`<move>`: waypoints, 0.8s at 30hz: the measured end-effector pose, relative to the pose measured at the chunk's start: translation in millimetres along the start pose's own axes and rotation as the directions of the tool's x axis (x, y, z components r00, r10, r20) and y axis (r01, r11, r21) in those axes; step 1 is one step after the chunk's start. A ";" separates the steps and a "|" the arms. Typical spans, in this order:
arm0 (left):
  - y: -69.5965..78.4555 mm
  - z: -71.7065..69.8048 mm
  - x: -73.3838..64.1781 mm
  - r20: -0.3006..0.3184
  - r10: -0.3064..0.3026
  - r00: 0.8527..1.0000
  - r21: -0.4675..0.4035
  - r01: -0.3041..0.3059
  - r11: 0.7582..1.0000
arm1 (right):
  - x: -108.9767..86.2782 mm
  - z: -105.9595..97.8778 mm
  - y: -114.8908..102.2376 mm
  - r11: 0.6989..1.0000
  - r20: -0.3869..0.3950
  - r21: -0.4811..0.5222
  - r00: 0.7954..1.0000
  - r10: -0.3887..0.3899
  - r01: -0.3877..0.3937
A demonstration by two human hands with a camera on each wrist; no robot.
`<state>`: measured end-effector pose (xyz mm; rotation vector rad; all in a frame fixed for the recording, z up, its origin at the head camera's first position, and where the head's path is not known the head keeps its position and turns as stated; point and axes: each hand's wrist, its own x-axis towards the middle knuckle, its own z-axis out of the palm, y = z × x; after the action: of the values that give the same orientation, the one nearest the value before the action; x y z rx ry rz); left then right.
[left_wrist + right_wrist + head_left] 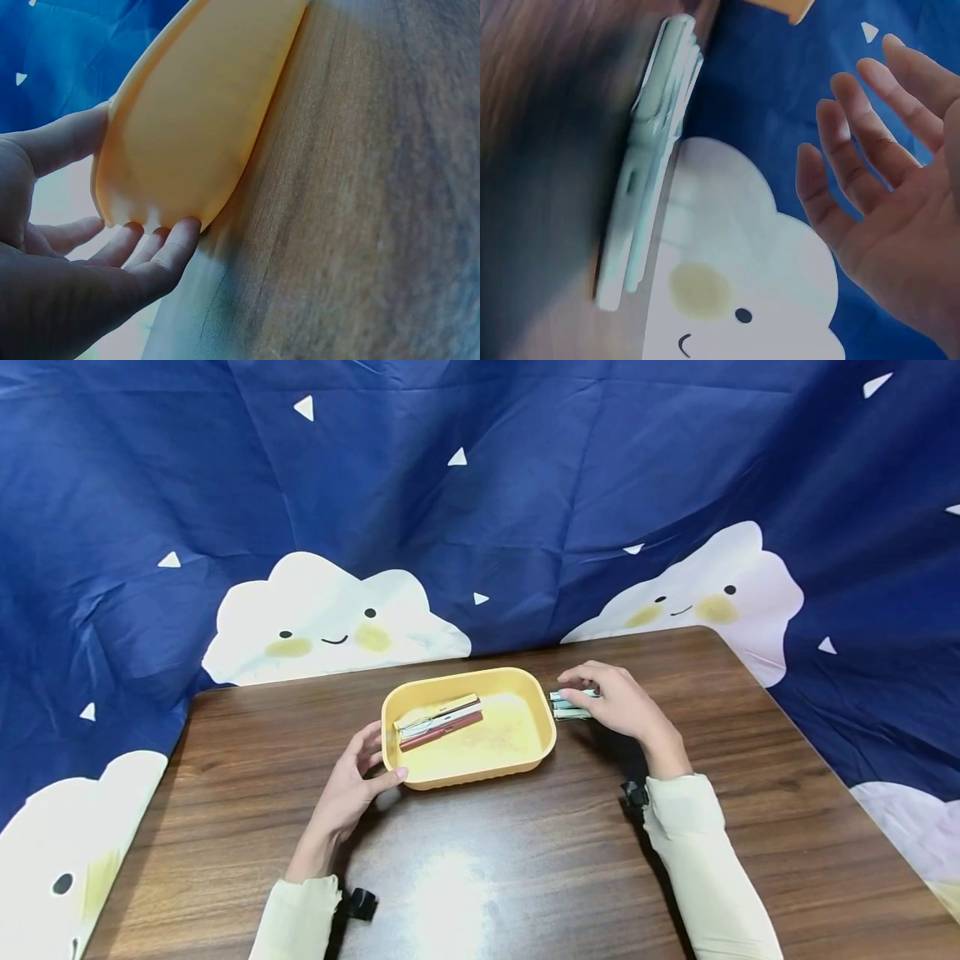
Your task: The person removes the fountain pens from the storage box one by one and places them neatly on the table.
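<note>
A yellow plastic tray (517,767) sits on the wooden table in the head view. My left hand (352,785) grips its left end, with the thumb at the near rim and the fingers against the end wall. In the left wrist view, the fingertips (182,229) press on the tray wall (180,135). Several pens (441,723) lie together inside the tray, yellow, pale and dark red. Just right of the tray, a few pale green pens (572,713) lie side by side on the table. Above them hovers my right hand (618,697), fingers loosely bent, apart from the pens (641,172) in the right wrist view.
The brown wooden table (510,860) carries a bright glare spot near its front. Behind it hangs a blue curtain (510,518) with white clouds. A black wrist strap piece (363,904) shows at the left sleeve, another (634,793) at the right.
</note>
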<state>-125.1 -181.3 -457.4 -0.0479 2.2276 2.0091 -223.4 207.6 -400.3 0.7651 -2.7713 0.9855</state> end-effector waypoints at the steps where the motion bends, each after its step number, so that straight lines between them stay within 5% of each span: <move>1: 0.1 0.1 -0.2 -0.001 -0.002 1.000 -0.001 0.002 1.000 | 0.5 0.5 -3.3 1.000 -0.002 0.009 1.000 0.002 -0.002; 24: -1.7 -0.6 0.4 0.005 -0.005 1.000 -0.005 0.005 1.000 | 15.0 31.4 -47.1 0.991 0.024 0.124 0.998 -0.052 0.048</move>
<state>-125.3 -182.0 -459.0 -0.0489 2.2180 2.0101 -211.0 150.6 -394.5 0.8665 -2.7198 1.1547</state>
